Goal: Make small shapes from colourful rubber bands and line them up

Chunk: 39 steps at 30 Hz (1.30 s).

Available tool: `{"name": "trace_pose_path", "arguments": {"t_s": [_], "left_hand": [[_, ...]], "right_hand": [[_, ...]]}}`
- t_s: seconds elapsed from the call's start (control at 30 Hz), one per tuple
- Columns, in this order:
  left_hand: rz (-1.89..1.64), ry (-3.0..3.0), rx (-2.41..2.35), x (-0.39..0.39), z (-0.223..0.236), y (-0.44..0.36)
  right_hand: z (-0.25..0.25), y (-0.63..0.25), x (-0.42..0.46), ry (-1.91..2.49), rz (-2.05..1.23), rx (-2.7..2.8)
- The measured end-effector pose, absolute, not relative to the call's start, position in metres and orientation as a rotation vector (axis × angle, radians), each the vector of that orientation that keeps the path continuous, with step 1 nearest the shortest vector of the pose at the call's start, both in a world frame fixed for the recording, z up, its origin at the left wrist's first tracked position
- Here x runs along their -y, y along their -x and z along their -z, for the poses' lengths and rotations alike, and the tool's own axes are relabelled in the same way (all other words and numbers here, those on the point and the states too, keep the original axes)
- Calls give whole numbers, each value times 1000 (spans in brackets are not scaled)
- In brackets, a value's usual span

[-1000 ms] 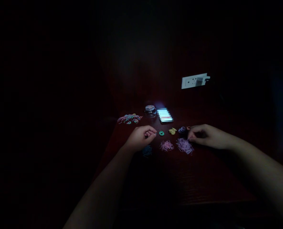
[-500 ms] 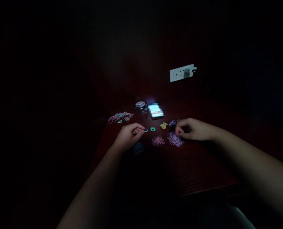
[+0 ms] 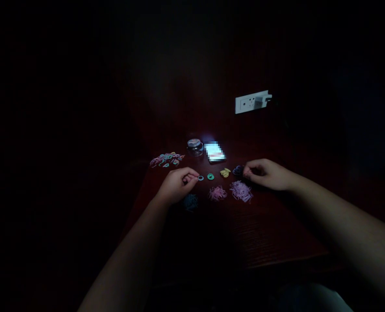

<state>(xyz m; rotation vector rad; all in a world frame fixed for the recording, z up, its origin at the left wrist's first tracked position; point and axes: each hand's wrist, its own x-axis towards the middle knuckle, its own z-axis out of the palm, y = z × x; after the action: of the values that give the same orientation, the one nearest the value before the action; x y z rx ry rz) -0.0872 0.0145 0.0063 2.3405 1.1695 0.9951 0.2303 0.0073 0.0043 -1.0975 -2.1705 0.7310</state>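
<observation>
My left hand (image 3: 176, 185) is closed in a pinch, its fingertips at the edge of a small light blue elastic band (image 3: 201, 178). To the right of that lie a green elastic band bundle (image 3: 211, 177), a few yellow elastic bands (image 3: 225, 173) and dark purple elastic bands (image 3: 237, 170). Beside the purple ones, my right hand (image 3: 264, 174) has thumb and fingers pressed together; what they hold, if anything, is too dark to make out. Nearer me are loose piles of blue bands (image 3: 190, 202), pink bands (image 3: 217, 193) and lilac bands (image 3: 241, 191).
A mixed heap of coloured bands (image 3: 167, 159) lies at the table's left edge. Behind my hands stand a round lidded jar (image 3: 195, 147) and a lit phone (image 3: 215, 151). The wall has a socket (image 3: 251, 102) with a plug. Surroundings are very dark.
My right hand has moved off the lilac pile, slightly up and right, beside the dark purple bands. My left hand stays at the light blue band. The view has shifted slightly.
</observation>
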Motion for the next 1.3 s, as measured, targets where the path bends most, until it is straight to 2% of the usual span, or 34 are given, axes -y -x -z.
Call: {"name": "trace_pose_path", "arguments": {"t_s": [0.1,0.17,0.27,0.37,0.67,1.3], "left_hand": [[-1000,-2355,-1333,-20,-5,94],[-971,-2348,-1609,-27,-3,103],[-724,-2205,-2088,-38,6,121],[-473,-2001,-2265,-47,15,134],[-307,-1999,-2257,-50,21,135],[-484,-2007,-2292,-58,29,140]], "right_hand": [[-3,-229,-9,1111,-692,2125],[-3,-230,-10,1129,-665,2076],[-4,-232,-11,1188,-605,2005],[-4,-233,-13,1240,-579,1957],[0,-233,-16,1240,-655,1896],[-1,-223,-16,1192,-647,1916]]}}
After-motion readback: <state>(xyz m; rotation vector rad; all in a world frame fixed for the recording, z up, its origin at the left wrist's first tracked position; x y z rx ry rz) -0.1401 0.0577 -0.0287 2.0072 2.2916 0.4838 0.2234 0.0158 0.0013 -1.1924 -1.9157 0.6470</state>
